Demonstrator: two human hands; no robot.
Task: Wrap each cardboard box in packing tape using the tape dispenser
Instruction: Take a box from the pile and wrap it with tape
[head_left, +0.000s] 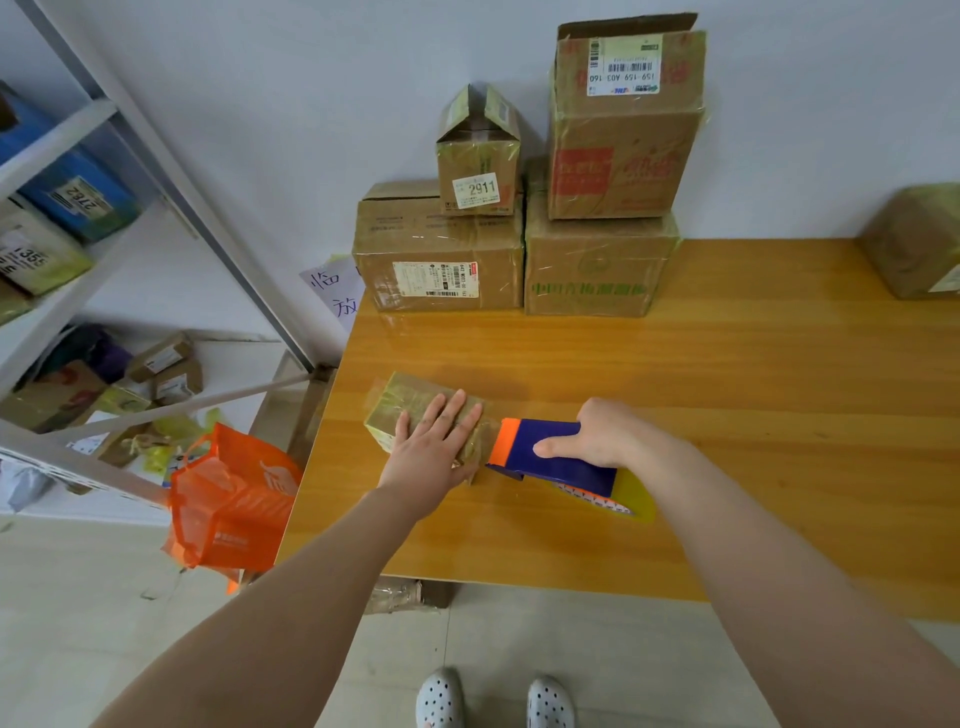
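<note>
A small flat cardboard box, glossy with yellowish tape, lies near the left front of the wooden table. My left hand presses flat on its top with the fingers spread. Right beside it, my right hand grips the blue and orange tape dispenser, its orange nose at the box's right end. A yellowish tape roll shows at the dispenser's rear.
Several taped boxes are stacked against the wall at the back of the table, and another box sits at the far right. An orange bag hangs at the table's left edge. Metal shelves with parcels stand to the left.
</note>
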